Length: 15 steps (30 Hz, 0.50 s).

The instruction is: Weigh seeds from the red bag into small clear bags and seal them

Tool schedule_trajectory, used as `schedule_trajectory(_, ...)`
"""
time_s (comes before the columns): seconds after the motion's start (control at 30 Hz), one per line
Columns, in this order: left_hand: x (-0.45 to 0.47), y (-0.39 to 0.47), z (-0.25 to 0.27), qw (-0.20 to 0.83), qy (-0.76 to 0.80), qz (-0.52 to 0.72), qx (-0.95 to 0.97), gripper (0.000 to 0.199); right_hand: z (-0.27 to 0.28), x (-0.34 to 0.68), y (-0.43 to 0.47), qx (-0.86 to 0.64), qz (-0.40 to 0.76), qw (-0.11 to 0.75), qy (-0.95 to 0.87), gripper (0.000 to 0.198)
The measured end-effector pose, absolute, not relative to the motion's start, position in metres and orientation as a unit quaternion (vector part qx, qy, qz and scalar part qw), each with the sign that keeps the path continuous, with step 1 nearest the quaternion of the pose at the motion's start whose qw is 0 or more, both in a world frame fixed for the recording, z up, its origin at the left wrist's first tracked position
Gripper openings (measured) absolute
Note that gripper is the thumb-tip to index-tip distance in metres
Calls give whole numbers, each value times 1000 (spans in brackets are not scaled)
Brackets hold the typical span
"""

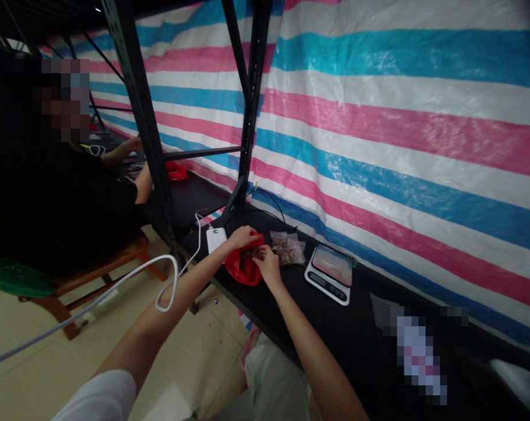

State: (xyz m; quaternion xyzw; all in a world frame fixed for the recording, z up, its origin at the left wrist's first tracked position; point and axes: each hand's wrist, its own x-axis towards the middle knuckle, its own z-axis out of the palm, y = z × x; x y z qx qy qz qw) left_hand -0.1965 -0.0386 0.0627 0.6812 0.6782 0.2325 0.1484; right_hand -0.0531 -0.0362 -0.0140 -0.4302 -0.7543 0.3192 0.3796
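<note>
White rectangular device point(216, 237) set on black counter point(326, 333), white cable point(176, 279) nearby. Left hand point(244, 236): grip closed on rim of crinkled red plastic bag point(236, 270), apparently so mouth is spread. Bag rested near counter's front edge, likely for easy reach. Right hand point(269, 263): grip curled among small brown pieces point(250, 257) inside; whether any are pinched cannot be told. Filled clear plastic bags point(286, 250) grouped just beyond; flat white scale point(330, 275) placed alongside.

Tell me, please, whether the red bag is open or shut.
The red bag is open: brown pieces show inside, with the left hand at its rim and the right hand at the pieces.
</note>
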Motion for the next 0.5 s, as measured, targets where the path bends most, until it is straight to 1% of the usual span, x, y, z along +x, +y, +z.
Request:
schedule_trajectory(0.17,-201,-34,59,156,680,253,670,30,-14,-52,-38,-395,374,396,-740,34)
schedule_trajectory(0.3,-206,-30,60,161,688,248,663,33,-7,-48,-41,-365,411,414,-726,34)
schedule_trajectory(0.4,-211,-30,60,110,729,204,644,34,2,-38,-45,-327,425,429,-727,34)
schedule_trajectory(0.5,-214,-31,59,65,773,164,609,31,12,-18,-51,-323,411,454,-722,36)
